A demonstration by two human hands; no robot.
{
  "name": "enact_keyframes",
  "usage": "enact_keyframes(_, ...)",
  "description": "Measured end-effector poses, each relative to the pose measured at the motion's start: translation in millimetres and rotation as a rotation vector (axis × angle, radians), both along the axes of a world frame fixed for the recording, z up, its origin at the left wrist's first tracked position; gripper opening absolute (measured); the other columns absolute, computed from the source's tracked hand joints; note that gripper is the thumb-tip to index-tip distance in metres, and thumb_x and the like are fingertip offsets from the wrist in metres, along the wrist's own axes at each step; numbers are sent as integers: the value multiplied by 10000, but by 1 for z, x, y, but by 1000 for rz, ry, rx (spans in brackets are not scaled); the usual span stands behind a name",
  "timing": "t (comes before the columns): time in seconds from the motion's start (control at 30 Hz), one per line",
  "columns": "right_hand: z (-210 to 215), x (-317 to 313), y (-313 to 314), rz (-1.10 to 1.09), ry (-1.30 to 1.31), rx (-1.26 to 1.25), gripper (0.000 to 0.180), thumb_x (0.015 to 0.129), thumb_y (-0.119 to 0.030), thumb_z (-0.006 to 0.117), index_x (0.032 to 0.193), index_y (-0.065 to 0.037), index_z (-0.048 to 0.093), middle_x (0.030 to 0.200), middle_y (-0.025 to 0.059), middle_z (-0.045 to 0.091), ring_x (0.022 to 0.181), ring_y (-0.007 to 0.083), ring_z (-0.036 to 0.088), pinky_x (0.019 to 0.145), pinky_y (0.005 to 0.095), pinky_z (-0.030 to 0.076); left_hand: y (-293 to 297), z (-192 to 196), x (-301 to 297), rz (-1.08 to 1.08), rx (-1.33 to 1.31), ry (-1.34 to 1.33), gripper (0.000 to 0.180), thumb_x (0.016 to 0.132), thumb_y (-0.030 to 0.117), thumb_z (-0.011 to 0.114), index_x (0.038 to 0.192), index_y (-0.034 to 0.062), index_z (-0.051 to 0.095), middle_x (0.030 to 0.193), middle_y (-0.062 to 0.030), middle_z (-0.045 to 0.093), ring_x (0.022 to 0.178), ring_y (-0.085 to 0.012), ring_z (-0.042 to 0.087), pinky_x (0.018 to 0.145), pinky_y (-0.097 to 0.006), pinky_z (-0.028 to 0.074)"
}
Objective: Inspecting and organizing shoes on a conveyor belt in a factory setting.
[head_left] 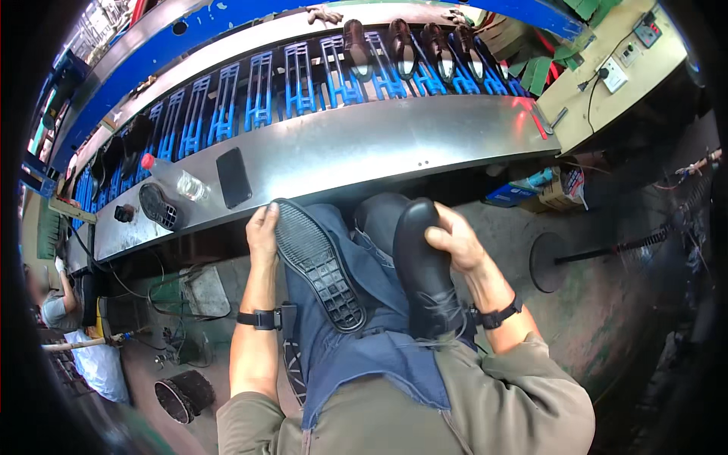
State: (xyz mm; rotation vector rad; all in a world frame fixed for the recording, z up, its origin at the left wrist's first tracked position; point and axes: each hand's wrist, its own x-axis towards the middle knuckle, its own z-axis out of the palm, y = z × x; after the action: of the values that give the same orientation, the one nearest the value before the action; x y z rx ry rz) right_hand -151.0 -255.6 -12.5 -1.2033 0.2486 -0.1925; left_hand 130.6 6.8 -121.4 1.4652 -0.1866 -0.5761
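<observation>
Head-worn fisheye, steeply down over lap

Sole (318, 262) left, shoe (425, 273) right.

both bare forearms rise from the lower edge, each with a dark band at the wrist. the left hand (262, 227) is raised, its fingers curled shut in a grip. the right hand (453, 241), level with it, is cupped, fingers wrapped over and thumb pressed down.
</observation>
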Motion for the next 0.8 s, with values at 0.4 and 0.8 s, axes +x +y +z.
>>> enact_keyframes(0.4,-65,-76,17,284,183,846,742,932,-537,626,1397,25,492,1315,219,608,1129,285,667,930,394,569,7,111,-55,-259,-609,158,794,1008,669,336,1404,-6,470,1245,-250,632,1247,-439,564,1037,-595,479)
enact_keyframes(0.8,4,-11,48,365,-77,104,748,980,-510,564,1429,80,467,1346,134,576,1234,190,530,1059,324,402,-50,168,-123,-458,-414,-141,778,1060,510,182,1250,-132,580,1214,-262,657,1156,-342,626,1042,-436,480)
